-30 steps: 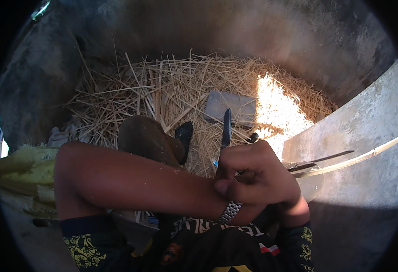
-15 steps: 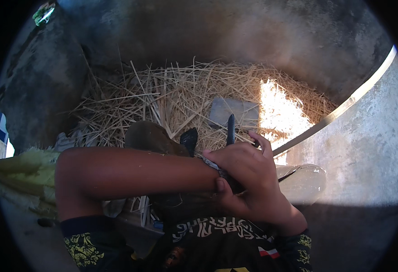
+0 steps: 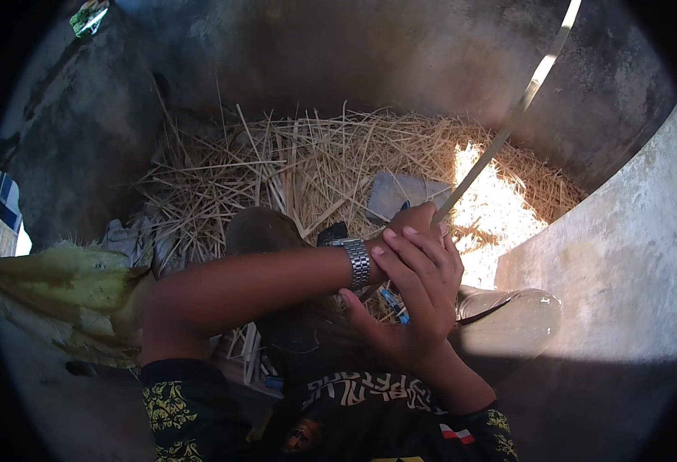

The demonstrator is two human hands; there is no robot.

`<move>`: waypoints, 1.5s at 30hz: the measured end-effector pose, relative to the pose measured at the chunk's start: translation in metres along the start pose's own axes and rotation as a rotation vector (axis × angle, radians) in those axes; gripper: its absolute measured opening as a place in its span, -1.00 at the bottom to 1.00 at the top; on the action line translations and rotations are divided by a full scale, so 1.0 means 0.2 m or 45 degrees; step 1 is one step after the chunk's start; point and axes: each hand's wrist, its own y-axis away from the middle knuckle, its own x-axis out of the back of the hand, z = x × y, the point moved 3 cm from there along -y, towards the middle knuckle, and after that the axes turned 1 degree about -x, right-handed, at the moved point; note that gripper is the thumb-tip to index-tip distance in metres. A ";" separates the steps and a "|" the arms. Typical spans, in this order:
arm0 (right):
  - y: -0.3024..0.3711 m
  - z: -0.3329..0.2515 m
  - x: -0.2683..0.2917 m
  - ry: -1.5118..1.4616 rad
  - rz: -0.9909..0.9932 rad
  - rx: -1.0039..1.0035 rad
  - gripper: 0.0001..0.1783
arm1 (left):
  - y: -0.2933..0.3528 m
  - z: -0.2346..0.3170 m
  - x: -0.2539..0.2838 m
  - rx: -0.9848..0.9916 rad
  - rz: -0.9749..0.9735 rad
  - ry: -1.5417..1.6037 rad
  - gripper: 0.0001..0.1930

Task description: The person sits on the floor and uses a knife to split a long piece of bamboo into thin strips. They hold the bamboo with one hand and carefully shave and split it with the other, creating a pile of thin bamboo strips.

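Note:
My left forearm reaches across to the right, a metal watch at its wrist. My left hand is closed, its fingers mostly hidden under my right hand. A long, pale bamboo strip rises from beside it toward the upper right; how its lower end is gripped cannot be seen. My right hand lies over the left one, fingers stretched out and thumb apart. Just beyond my left hand shows a dark blade tip. Below the wrist sits a blue piece, perhaps a handle, partly covered.
Dry straw-like shavings pile up before me against a curved concrete wall. A grey flat block lies among them. Yellowish fibrous material is at the left. My bent knee rests by the right-hand wall, near a sunlit patch.
The bamboo strip has swung from the right up toward the top. The knife blade, plainly visible before, now shows only its tip. My right hand's fingers have stretched out over the left hand.

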 end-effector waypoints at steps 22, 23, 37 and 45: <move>0.58 0.43 -0.03 -1.137 0.154 -1.313 -0.43 | 0.24 0.19 -0.14 -0.419 -0.111 0.099 -0.62; 0.47 0.32 -0.04 -1.651 0.131 -1.253 -0.41 | 0.28 0.21 -0.15 -0.441 -0.107 0.021 -0.61; 0.21 0.09 -0.04 -2.333 -1.191 -0.638 -0.68 | 0.65 0.22 -0.72 -1.264 -0.453 -0.539 -0.69; 0.24 0.03 0.01 -2.219 -1.058 -0.607 -0.88 | 0.77 0.20 -0.68 -1.222 -0.300 -0.522 -0.68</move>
